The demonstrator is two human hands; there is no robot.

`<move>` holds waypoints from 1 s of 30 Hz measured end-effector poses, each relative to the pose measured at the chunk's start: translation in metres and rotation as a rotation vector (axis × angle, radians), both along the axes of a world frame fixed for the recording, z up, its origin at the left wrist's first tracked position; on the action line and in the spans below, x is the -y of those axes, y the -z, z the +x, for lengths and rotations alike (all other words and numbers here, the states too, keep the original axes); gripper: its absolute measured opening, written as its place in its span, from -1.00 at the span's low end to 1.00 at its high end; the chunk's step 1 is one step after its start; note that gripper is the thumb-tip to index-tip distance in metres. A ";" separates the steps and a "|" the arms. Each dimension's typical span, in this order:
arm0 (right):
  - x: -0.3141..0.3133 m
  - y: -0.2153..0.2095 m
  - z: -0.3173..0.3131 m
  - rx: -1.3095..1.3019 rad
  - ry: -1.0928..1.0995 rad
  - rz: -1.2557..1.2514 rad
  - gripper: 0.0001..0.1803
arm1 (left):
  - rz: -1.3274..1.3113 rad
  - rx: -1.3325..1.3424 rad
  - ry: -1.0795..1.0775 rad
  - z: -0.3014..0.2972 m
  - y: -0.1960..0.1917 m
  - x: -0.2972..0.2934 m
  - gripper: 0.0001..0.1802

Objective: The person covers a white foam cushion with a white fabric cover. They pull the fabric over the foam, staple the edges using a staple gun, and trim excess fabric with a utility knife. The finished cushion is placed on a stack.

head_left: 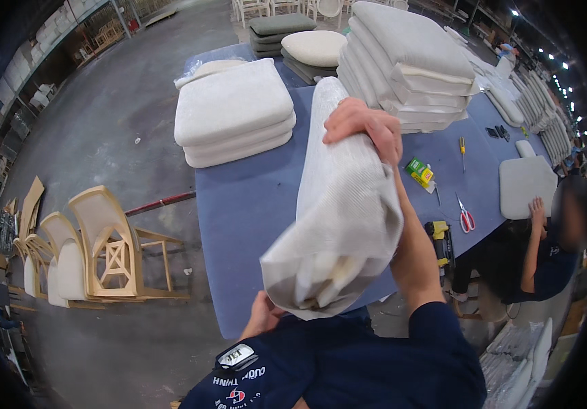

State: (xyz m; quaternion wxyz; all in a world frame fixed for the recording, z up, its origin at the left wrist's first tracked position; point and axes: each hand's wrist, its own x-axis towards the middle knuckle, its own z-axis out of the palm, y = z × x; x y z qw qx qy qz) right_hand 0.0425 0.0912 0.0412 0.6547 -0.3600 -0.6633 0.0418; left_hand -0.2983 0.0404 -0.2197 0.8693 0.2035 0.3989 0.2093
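Seat cushion in a pale fabric cover, held up on edge above the near end of the blue table, tilted, open end of the cover facing down toward the person, foam visible inside the opening.

Right hand sits on the cushion's upper right edge, fingers curled over and closed on the fabric, firm grip. Left hand is under the cushion's lower left corner, just off the table's near edge; mostly hidden by the cushion, so cannot tell how far its fingers are open, looks in contact with the cover bottom.

On the table, left of the cushion: stack of white cushions, three high. Far right of the table: taller stack of pale cushions, leaning. Far end of the table: single white cushion on grey-green cushions.

On the table, right of the held cushion: green box, yellow screwdriver, red-handled scissors, yellow-black staple gun at the table's right edge.

Another person in dark clothing at the table's right side, one hand on a white seat pad.

On the floor left of the table: row of pale wooden chair frames.
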 end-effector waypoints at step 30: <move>0.027 0.018 -0.058 -0.199 -0.102 0.105 -0.49 | 1.759 0.379 0.215 0.095 -0.271 -0.054 -0.40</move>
